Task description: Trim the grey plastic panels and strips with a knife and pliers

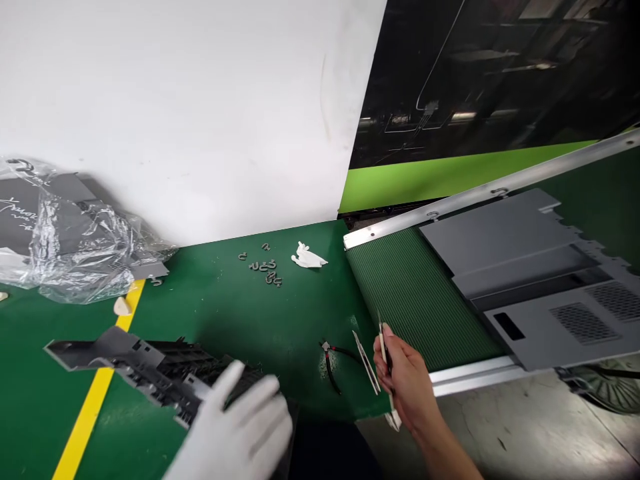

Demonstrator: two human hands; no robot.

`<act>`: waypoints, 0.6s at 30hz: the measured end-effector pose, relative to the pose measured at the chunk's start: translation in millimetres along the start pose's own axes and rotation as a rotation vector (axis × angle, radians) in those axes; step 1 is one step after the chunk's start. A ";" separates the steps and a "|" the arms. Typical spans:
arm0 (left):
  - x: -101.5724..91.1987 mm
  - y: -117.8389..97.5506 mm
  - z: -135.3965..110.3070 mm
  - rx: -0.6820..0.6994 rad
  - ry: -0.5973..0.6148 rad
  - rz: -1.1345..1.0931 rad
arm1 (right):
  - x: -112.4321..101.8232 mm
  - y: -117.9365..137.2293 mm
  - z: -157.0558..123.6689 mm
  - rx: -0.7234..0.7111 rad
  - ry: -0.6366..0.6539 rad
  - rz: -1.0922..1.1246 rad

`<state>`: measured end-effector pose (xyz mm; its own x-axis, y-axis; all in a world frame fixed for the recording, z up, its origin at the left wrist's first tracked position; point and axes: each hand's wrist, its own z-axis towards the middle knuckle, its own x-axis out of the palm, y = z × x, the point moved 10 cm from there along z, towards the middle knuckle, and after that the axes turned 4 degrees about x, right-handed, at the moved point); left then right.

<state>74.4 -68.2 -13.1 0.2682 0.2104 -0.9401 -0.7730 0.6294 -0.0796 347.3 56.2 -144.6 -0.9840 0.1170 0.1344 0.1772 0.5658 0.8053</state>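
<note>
"Holding what, that right hand (406,381)?"

"A thin strip (383,343), pinched between thumb and fingers, just beside the pliers (330,365)."

"And the gloved left hand (235,427)?"

"Fingers spread apart, over a black plastic part (160,373) on the green bench (220,313); can't tell whether it grips."

"Anything else?"

"Small metal clips (265,267), farther off."
</note>
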 end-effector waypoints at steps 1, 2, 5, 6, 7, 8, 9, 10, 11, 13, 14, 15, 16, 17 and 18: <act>8.4 -17.4 9.9 -0.001 -0.003 -0.001 | 1.1 0.1 0.5 -0.001 0.002 0.003; 15.0 -30.2 18.6 -0.003 -0.007 -0.002 | 2.7 0.9 0.9 -0.005 0.008 0.005; 28.2 -42.7 38.3 -0.070 0.069 0.046 | 8.7 4.8 1.6 -0.021 0.043 0.004; 29.3 -41.8 43.4 -0.101 0.110 0.085 | 10.1 6.1 1.7 -0.025 0.053 0.003; 28.8 -40.0 48.0 -0.133 0.148 0.129 | 11.1 7.2 1.6 -0.030 0.062 0.000; 26.8 -38.5 52.6 -0.157 0.174 0.166 | 11.5 8.0 1.3 -0.035 0.069 0.000; 23.0 -37.6 57.3 -0.176 0.175 0.191 | 11.2 8.4 0.8 -0.040 0.071 0.001; 18.2 -36.6 62.2 -0.196 0.151 0.203 | 10.3 8.4 0.2 -0.044 0.070 0.002; 13.0 -34.7 66.7 -0.225 0.109 0.206 | 9.1 7.9 -0.5 -0.045 0.066 0.004; 2.5 -29.2 74.2 -0.287 -0.023 0.217 | 5.8 5.2 -2.1 -0.042 0.054 0.008; -2.5 -26.6 77.3 -0.301 -0.097 0.229 | 4.3 3.3 -2.7 -0.037 0.050 0.009; -6.1 -23.2 80.1 -0.303 -0.154 0.243 | 3.0 1.3 -3.2 -0.032 0.049 0.011; -8.8 -18.5 82.7 -0.294 -0.190 0.248 | 1.9 -0.5 -3.5 -0.028 0.049 0.015; -12.4 -10.7 84.5 -0.291 -0.212 0.241 | 0.9 -1.9 -3.4 -0.026 0.051 0.020; -18.8 1.6 84.6 -0.308 -0.232 0.220 | 0.0 -2.7 -3.2 -0.027 0.054 0.025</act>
<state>116.8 -7.9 32.5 0.1730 0.4988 -0.8493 -0.9520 0.3059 -0.0142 346.8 52.1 -144.9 -0.9789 0.0861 0.1853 0.2021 0.5406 0.8166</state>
